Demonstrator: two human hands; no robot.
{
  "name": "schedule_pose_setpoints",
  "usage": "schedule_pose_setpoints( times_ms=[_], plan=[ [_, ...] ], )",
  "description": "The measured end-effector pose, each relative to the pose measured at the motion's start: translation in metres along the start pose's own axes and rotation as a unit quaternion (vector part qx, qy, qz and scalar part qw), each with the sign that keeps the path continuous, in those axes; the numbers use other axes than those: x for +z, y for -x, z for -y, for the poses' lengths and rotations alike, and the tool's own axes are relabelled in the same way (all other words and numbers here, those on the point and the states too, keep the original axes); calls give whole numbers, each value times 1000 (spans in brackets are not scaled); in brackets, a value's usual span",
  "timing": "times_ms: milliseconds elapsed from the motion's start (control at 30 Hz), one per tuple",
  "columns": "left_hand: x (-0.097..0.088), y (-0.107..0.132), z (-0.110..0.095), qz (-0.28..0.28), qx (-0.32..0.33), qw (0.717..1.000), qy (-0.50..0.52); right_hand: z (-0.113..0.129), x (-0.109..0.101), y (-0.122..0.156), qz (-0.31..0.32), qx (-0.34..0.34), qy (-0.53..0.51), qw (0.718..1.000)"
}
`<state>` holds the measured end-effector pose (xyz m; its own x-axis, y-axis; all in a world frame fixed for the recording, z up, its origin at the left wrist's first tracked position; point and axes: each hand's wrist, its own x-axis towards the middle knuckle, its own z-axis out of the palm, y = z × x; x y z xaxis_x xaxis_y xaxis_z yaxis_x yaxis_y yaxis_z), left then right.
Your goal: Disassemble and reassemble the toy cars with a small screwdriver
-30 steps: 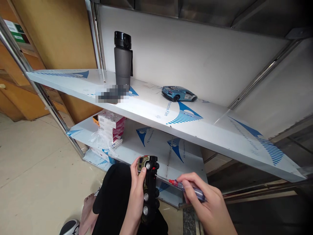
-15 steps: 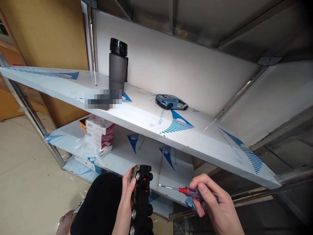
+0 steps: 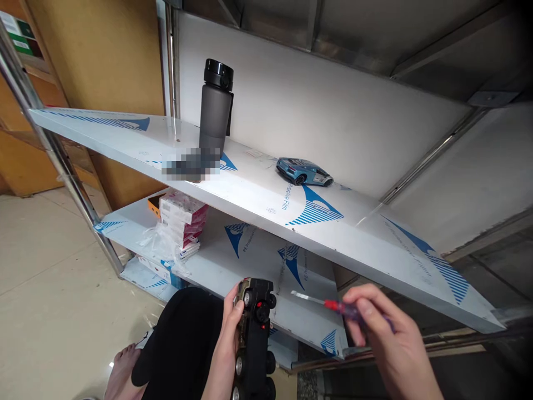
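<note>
My left hand [image 3: 228,328] is wrapped around a dark toy truck [image 3: 256,339], whose black underside and several wheels face right and towards me. Its lower end runs out of the picture. In my right hand [image 3: 377,319] is a screwdriver [image 3: 345,310] with a purple and red handle, its metal shaft pointing left. The screwdriver's tip is apart from the truck, to the right of its upper end. Part of the handle is hidden by my fingers.
A blue toy car [image 3: 306,172] and a grey bottle [image 3: 214,111] stand on the upper shelf [image 3: 258,186], beside a blurred-out dark item [image 3: 191,165]. Stacked boxes [image 3: 181,219] sit on the lower shelf [image 3: 216,258]. A metal post [image 3: 75,178] rises at left.
The view has shifted, so the shelves and their contents appear slightly further right. Both hands keep their holds; the screwdriver has moved up a little and its shaft tilts more steeply.
</note>
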<state>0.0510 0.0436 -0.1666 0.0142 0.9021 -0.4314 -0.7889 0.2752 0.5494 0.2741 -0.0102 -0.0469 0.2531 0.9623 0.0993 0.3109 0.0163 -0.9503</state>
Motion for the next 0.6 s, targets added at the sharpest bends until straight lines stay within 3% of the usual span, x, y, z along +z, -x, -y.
schedule_pose_setpoints(
  times_ms=[200, 400, 500, 600],
  plan=[
    [-14, -12, 8, 30, -25, 999, 3, 39, -38, -97, -134, -171, -88, 972],
    [-35, -25, 20, 44, -26, 998, -33, 73, -46, -213, -162, -250, -52, 953],
    [-39, -35, 21, 33, -3, 999, -42, 73, -44, -246, -151, -250, -20, 956],
    [-37, -40, 17, 28, 4, 998, -59, 68, -41, -256, -130, -250, 10, 960]
  ],
)
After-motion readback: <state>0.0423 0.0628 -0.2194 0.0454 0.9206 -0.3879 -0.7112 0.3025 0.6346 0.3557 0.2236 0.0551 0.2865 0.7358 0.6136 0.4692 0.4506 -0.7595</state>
